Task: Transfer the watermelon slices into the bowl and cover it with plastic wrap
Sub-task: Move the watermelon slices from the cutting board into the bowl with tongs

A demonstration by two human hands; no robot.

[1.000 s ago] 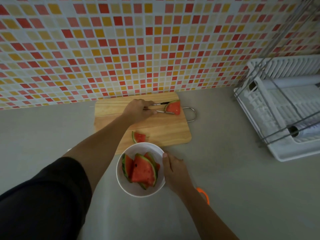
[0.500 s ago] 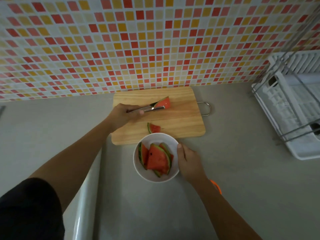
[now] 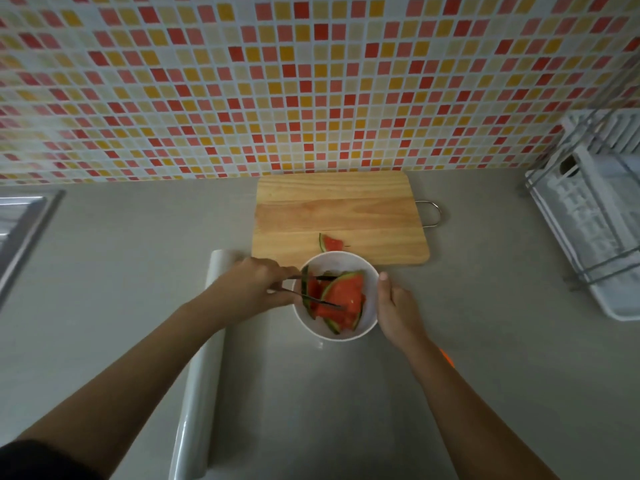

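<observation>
A white bowl (image 3: 370, 282) stands on the grey counter just in front of the wooden cutting board (image 3: 339, 209). Several watermelon slices (image 3: 346, 296) lie in the bowl. My left hand (image 3: 256, 285) grips metal tongs (image 3: 311, 289), whose spread tips reach over the slices in the bowl. My right hand (image 3: 394, 306) holds the bowl's right side, thumb up on the rim. One small watermelon slice (image 3: 331, 242) lies on the board near its front edge. A roll of plastic wrap (image 3: 201, 368) lies lengthwise on the counter under my left forearm.
A white dish rack (image 3: 595, 216) with a wire frame stands at the right. A steel sink edge (image 3: 24, 223) shows at the far left. The tiled wall rises behind the board. Something orange (image 3: 447, 358) peeks out behind my right forearm.
My left hand has carried the tongs and a slice from the board back into the bowl; that slice now lies among the others. The right hand has stayed on the bowl.
</observation>
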